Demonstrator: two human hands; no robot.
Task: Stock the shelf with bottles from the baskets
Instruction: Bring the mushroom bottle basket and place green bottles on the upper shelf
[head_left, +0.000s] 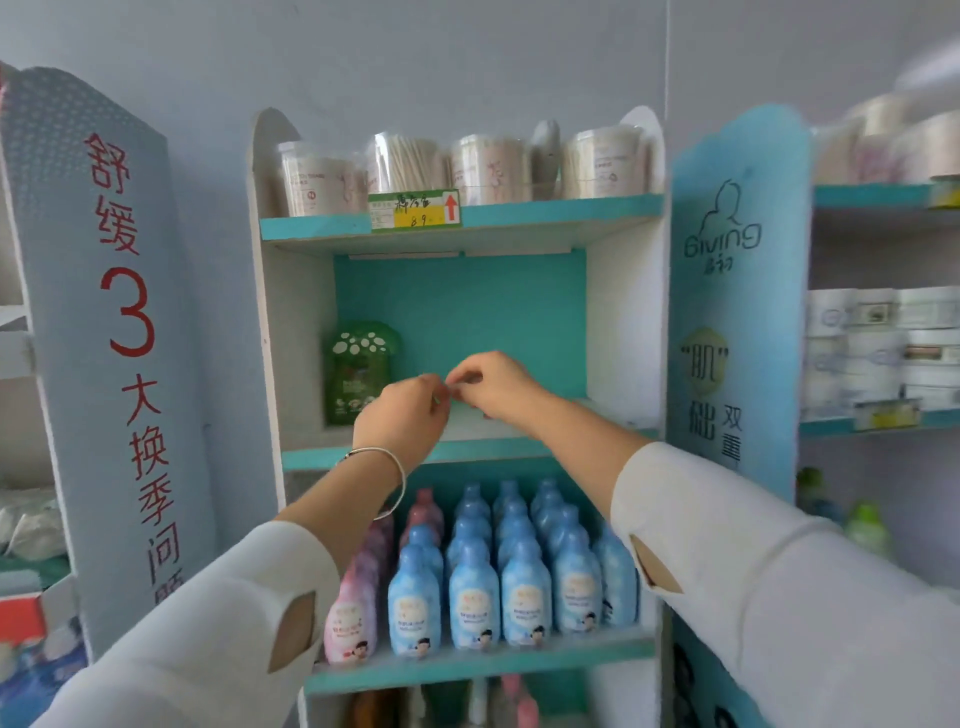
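Teal and white shelving fills the view, and two hands reach into its middle shelf (498, 451), which holds only a green pouch (358, 371) standing at the left. The left hand (402, 418) and right hand (493, 384) meet fingertip to fingertip, fingers curled, both pinching a small item (440, 399) with a green edge; it is too small to tell what it is. Neither hand holds a bottle, and no basket is in view. The bottles sit on the shelf below: tight rows of blue bottles (524, 597), with pink bottles (350, 618) down the left side. Both forearms cross just above and in front of those rows, and a loose bracelet (387, 467) hangs from the left wrist. The likeliest mishap is the small item slipping from the pinch and dropping among the packed bottles, where it would be awkward to retrieve. A lowered arm, sleeve or the bracelet could also catch a bottle top and tip a row. The pouch stands near the left hand, so a sideways move could knock it over.
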